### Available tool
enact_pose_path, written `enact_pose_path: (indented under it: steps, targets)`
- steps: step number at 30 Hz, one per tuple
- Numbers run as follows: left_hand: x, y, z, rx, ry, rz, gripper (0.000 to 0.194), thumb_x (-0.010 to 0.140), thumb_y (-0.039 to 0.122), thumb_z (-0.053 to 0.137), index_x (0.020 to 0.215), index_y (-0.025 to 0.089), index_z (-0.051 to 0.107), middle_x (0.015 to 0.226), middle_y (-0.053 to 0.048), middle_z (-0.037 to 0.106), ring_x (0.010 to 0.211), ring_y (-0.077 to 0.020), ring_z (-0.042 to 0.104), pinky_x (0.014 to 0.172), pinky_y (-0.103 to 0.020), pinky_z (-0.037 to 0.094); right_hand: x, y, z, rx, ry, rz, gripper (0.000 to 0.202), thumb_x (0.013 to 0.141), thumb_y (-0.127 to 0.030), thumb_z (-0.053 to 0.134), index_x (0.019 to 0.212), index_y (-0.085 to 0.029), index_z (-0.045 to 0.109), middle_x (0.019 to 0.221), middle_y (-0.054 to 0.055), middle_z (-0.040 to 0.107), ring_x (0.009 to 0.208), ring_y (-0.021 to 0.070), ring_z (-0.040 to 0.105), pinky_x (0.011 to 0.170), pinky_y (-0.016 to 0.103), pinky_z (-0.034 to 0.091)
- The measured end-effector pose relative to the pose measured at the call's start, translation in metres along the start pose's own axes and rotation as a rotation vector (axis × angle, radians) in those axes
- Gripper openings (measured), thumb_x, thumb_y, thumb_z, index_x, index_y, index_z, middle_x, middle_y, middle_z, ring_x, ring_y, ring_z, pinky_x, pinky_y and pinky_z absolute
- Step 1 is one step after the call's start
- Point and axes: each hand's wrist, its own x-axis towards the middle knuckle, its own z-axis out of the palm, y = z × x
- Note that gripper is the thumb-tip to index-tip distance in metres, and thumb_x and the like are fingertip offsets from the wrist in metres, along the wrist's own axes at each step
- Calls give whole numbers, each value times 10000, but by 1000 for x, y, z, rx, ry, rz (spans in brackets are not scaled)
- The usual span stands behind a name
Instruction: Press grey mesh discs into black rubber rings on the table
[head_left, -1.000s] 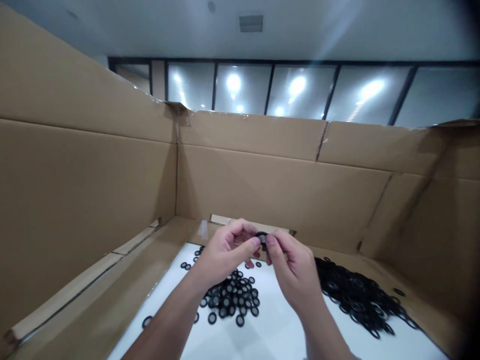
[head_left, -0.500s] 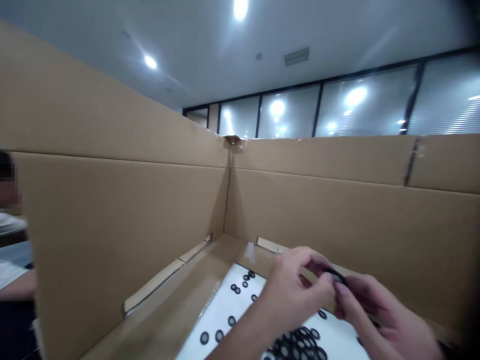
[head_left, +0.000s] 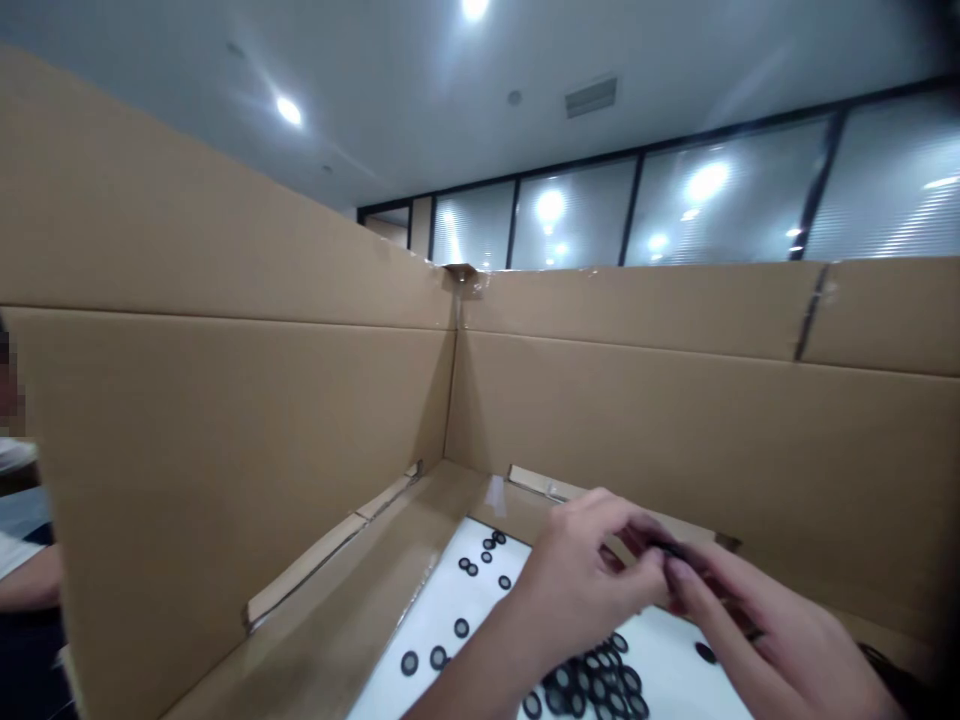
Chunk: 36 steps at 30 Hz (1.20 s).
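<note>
My left hand [head_left: 581, 570] and my right hand [head_left: 784, 640] meet above the right part of a white sheet [head_left: 401, 618]. The fingertips of both are pinched on a small black ring [head_left: 670, 549], mostly covered by the fingers. Something dark shows between the lower fingers of my right hand, too little to name. Below the hands lies a heap of black rings with grey centres [head_left: 600, 684], partly hidden by my left wrist. Several similar rings [head_left: 461, 628] are scattered over the sheet's left side. A single dark disc [head_left: 706, 652] lies close to my right hand.
Tall cardboard walls [head_left: 247, 430] enclose the work surface on the left and at the back. Cardboard strips [head_left: 337, 540] run along their feet. A piece of clear tape [head_left: 496, 495] sits near the corner. Another person's arm [head_left: 30, 580] shows beyond the left wall.
The ring has turned between my fingertips and now shows less. My right hand has closed in slightly on the left. The whole view has shifted a little.
</note>
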Motion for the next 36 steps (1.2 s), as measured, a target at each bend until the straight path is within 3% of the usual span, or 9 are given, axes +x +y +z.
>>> enact_pose_path:
  steps: [3, 8, 12, 16, 21, 24, 30, 36]
  targets:
    - [0, -1, 3, -2, 10, -29, 199, 847, 172, 618, 1016, 186, 722, 991, -64, 678, 859, -163, 665, 708, -244, 550, 2, -10, -8, -18, -139, -22, 321, 966, -472, 477, 880, -246, 688, 628, 14, 697, 478, 172, 639, 427, 235, 500]
    - [-1, -7, 11, -373, -40, -217, 245, 920, 324, 613, 1087, 149, 648, 996, -90, 679, 855, -183, 660, 730, -304, 573, -1, -21, -5, -11, 23, 10, 321, 977, -456, 469, 815, -244, 647, 642, 4, 690, 494, 162, 628, 446, 230, 485]
    - [1, -9, 11, -571, -71, -225, 178, 882, 278, 674, 978, 132, 638, 909, -55, 640, 806, -152, 641, 789, -317, 565, -3, -19, -4, -12, 33, 23, 327, 985, -466, 458, 863, -244, 665, 709, 20, 721, 564, 180, 672, 473, 236, 498]
    - [0, -4, -1, -344, -55, -171, 104, 915, 223, 607, 966, 154, 666, 902, -48, 654, 855, -152, 634, 804, -284, 526, 1, -14, -8, -22, 2, 30, 361, 979, -506, 458, 819, -240, 642, 674, 11, 694, 522, 165, 639, 458, 233, 477]
    - [-4, 9, -11, 14, -117, -83, 190, 918, 181, 546, 976, 208, 726, 1025, -46, 642, 889, -151, 614, 731, -247, 506, 2, -13, -9, -20, -27, 32, 377, 973, -527, 463, 761, -242, 589, 583, -23, 619, 450, 140, 562, 419, 225, 427]
    - [-6, 9, -7, -22, -91, -118, 205, 937, 205, 542, 1078, 210, 691, 1044, -60, 651, 927, -166, 617, 773, -275, 511, -1, -15, -6, -51, 17, 7, 392, 986, -483, 462, 688, -240, 542, 494, -49, 534, 396, 124, 505, 405, 224, 387]
    - [-1, -9, 1, -469, -162, -188, 240, 929, 305, 623, 1103, 144, 654, 925, -72, 648, 825, -160, 636, 764, -317, 551, -1, -17, -2, -19, 99, -23, 280, 996, -402, 485, 795, -239, 593, 576, -49, 599, 451, 110, 563, 451, 198, 424]
    - [-1, 2, -12, -122, -126, -62, 245, 966, 252, 552, 1130, 243, 733, 1080, -75, 589, 941, -173, 600, 765, -280, 518, -1, -14, -2, -17, -9, -55, 265, 1009, -413, 459, 890, -239, 619, 581, -57, 590, 460, 114, 553, 461, 199, 436]
